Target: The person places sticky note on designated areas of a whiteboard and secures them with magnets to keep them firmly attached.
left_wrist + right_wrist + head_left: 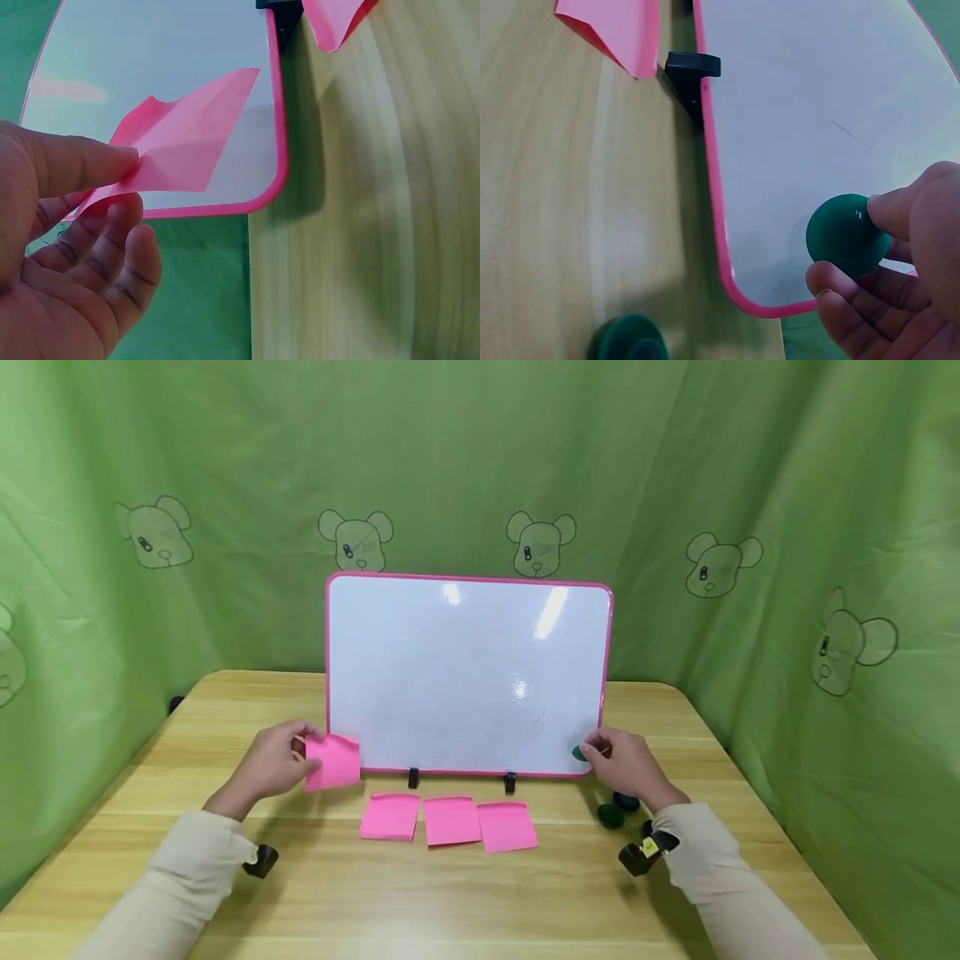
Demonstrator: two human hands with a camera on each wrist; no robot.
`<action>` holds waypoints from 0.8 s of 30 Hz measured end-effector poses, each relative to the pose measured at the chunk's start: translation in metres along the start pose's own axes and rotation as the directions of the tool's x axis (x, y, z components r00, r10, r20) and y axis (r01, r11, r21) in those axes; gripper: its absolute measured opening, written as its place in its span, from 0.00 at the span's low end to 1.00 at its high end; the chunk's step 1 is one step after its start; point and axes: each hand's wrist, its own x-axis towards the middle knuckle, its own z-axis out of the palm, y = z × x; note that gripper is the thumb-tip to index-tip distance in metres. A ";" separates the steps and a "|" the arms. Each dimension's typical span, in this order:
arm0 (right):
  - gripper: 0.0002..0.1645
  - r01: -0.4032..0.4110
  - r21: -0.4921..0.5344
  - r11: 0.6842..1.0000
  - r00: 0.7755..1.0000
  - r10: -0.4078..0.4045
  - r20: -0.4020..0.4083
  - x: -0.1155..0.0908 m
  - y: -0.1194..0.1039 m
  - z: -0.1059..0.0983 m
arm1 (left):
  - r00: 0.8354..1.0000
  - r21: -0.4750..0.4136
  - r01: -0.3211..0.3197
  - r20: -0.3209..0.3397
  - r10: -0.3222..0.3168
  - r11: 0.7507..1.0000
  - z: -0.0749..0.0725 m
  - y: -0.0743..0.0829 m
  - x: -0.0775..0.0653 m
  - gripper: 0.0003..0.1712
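My left hand (pixel 276 762) pinches a pink sticky note (pixel 335 763) between thumb and fingers, in front of the whiteboard's lower left corner. In the left wrist view the note (pixel 191 142) is slightly bent, its far end standing free over the board. At the lower right corner of the whiteboard (pixel 465 677), my right hand (pixel 628 767) holds a round green magnet (pixel 847 235) by its edge. Whether that magnet touches the board cannot be told. The pink-framed board stands upright on two black feet (pixel 510 783).
Three pink sticky notes (pixel 452 821) lie in a row on the wooden table (pixel 465 910) before the board. Beneath my right wrist are another green magnet (pixel 611 815) and dark blue magnets (pixel 626 802). A green curtain (pixel 465 460) surrounds the table.
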 end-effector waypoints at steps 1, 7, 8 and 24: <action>0.08 0.000 0.003 1.000 1.000 0.000 -0.003 0.000 -0.001 -0.001 | 1.000 0.000 -0.001 0.001 0.001 1.000 0.000 0.001 0.001 0.16; 0.08 0.000 0.016 1.000 1.000 0.000 -0.007 0.004 -0.006 -0.008 | 0.999 -0.002 -0.025 -0.021 0.025 1.000 -0.002 0.003 0.006 0.17; 0.08 0.001 0.016 1.000 1.000 -0.001 -0.004 0.004 -0.006 -0.008 | 0.999 -0.003 -0.026 -0.023 0.026 1.000 -0.002 0.004 0.007 0.17; 0.10 0.034 0.005 0.999 0.999 -0.034 0.003 0.021 -0.022 -0.018 | 0.999 -0.021 -0.030 -0.032 0.030 0.999 -0.005 0.009 0.023 0.21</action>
